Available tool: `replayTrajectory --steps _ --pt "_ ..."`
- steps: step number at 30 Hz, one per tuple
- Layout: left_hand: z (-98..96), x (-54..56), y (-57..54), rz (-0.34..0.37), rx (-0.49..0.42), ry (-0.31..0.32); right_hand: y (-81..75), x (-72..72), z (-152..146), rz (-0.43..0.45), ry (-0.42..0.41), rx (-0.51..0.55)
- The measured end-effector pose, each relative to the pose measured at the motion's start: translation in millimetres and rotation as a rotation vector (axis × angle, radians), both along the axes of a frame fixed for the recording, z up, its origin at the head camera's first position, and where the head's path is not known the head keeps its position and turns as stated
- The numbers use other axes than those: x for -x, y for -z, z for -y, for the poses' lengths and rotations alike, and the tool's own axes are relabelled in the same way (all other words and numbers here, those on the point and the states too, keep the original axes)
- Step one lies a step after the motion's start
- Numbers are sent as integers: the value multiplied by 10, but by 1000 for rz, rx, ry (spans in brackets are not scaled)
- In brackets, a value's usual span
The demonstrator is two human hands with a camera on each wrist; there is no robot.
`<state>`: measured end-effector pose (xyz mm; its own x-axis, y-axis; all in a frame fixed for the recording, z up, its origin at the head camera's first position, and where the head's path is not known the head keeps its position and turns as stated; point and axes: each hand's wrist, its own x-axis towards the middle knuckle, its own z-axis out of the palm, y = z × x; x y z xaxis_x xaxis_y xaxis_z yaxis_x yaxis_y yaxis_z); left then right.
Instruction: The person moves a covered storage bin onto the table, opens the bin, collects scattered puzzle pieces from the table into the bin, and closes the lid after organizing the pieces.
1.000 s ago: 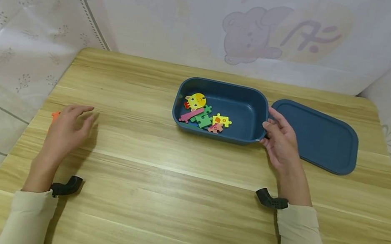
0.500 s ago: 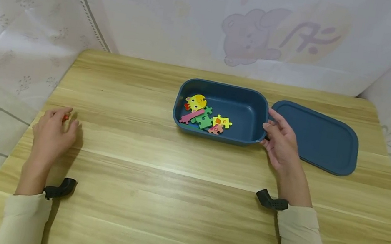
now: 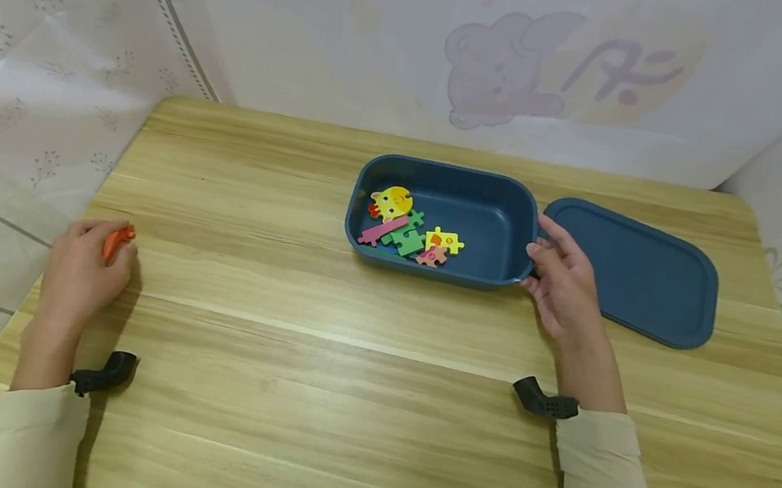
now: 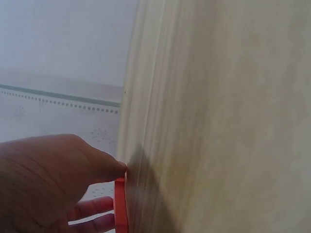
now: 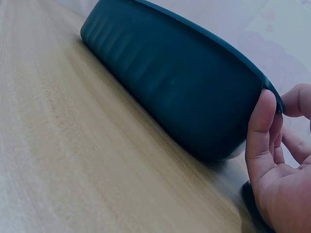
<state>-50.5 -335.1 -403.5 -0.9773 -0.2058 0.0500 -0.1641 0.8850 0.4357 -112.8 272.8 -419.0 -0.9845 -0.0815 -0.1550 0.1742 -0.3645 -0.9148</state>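
Observation:
At the table's left edge my left hand (image 3: pixel 78 269) pinches an orange-red piece (image 3: pixel 116 242), mostly covered by the fingers. In the left wrist view its thin edge (image 4: pixel 120 206) shows between thumb and fingers, by the tabletop. My right hand (image 3: pixel 562 291) holds the right end of a dark blue rectangular box (image 3: pixel 484 228). The right wrist view has the thumb and fingers at the box's rim (image 5: pixel 228 46). Inside the box, toward its left, lie a yellow animal-head puzzle piece (image 3: pixel 392 203), a pink piece (image 3: pixel 381 231), a green piece (image 3: pixel 407 240), and other puzzle pieces.
A dark blue lid (image 3: pixel 640 277) lies flat to the right of the box, beside my right hand. The wooden table (image 3: pixel 307 400) has patterned curtains (image 3: pixel 333 24) behind it and at both sides. Each wrist wears a black camera mount.
My left hand has moved left and slightly toward me, closing its fingers on the orange-red piece at the table's left edge. The right hand and the box have stayed in place.

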Motion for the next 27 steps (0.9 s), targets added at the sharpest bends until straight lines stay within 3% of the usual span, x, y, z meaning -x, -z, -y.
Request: replayTrajectory --steps 12,21,27 --pt "-15 63 -25 6 50 81 19 -30 -32 -5 3 10" --pt "-4 11 -48 31 54 22 -1 25 11 -4 -28 13" --pt "-68 34 -81 -45 36 30 -11 5 -4 12 -9 17"
